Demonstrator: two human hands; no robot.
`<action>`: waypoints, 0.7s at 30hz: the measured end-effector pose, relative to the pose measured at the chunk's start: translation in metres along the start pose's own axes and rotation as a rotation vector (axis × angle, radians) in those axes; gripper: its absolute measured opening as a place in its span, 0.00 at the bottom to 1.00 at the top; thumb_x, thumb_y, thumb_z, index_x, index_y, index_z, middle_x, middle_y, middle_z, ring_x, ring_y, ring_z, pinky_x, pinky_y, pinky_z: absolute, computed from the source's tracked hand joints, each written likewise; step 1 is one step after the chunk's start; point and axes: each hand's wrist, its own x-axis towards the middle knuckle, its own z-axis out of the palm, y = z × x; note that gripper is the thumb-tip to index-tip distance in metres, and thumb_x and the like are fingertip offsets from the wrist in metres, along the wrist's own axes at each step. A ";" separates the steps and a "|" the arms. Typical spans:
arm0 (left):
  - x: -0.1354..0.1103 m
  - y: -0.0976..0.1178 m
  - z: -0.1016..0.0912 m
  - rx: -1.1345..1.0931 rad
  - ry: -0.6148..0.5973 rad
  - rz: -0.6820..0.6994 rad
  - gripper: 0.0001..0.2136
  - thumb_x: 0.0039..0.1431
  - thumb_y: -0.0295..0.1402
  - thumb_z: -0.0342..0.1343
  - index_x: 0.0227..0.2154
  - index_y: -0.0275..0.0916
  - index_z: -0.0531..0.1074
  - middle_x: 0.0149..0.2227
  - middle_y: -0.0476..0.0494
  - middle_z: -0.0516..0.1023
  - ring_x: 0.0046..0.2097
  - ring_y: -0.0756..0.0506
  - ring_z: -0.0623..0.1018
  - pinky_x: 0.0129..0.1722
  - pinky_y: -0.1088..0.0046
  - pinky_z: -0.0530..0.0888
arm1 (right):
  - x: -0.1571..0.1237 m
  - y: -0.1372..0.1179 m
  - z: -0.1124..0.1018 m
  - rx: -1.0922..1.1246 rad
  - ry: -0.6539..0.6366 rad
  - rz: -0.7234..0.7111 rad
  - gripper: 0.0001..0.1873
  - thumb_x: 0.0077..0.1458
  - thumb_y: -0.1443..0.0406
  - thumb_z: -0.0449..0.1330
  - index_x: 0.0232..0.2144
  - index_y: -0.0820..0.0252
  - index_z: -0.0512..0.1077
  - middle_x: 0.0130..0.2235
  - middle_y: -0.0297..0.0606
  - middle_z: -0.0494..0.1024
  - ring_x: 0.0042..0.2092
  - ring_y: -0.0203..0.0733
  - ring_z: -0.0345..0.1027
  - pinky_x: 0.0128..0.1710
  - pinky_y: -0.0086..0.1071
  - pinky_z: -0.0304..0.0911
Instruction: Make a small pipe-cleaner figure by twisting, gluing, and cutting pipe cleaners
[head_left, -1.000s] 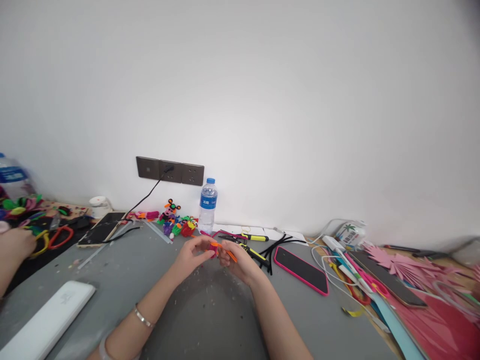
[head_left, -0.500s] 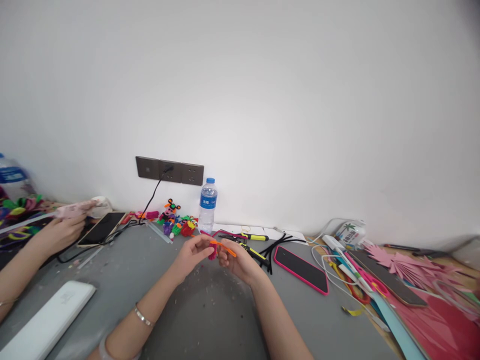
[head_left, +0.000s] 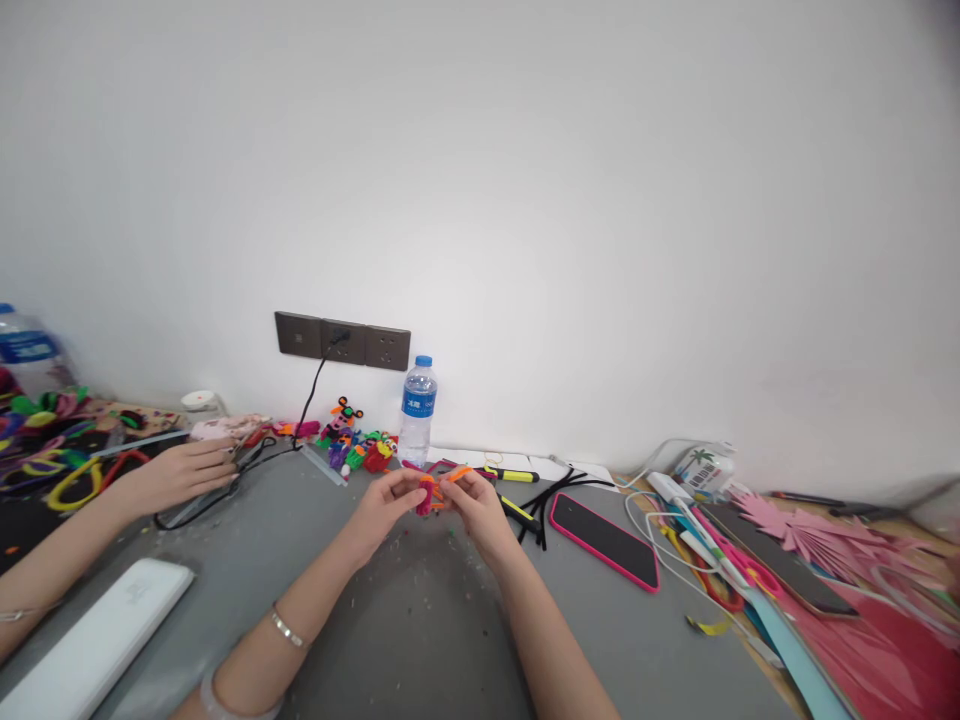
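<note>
Just above the grey table mat, both my hands are closed on one small craft piece. My left hand pinches a magenta pipe-cleaner bundle, which hangs below the fingertips. Between thumb and fingers, my right hand grips an orange pipe cleaner. One orange length slants up over the right fingertips, and another bit shows lower between the hands. The hands are close together, and the fingers hide where orange meets magenta.
Behind my hands stand a water bottle and several pipe-cleaner figures. Yellow-black pliers, black pipe cleaners and a pink-cased phone lie right. At left are a co-worker's hand and a white box.
The orange pipe cleaner at my right hand now slants upward instead of down to the right. The co-worker's hand has set down the pale pink object and moved right, over the dark phone's place.
</note>
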 end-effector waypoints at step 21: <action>0.005 -0.015 -0.007 0.338 -0.040 0.198 0.11 0.52 0.36 0.60 0.37 0.37 0.75 0.34 0.42 0.81 0.35 0.44 0.79 0.37 0.67 0.76 | 0.000 -0.002 -0.001 -0.263 -0.041 -0.120 0.10 0.44 0.58 0.68 0.23 0.57 0.74 0.26 0.35 0.72 0.28 0.39 0.65 0.30 0.35 0.64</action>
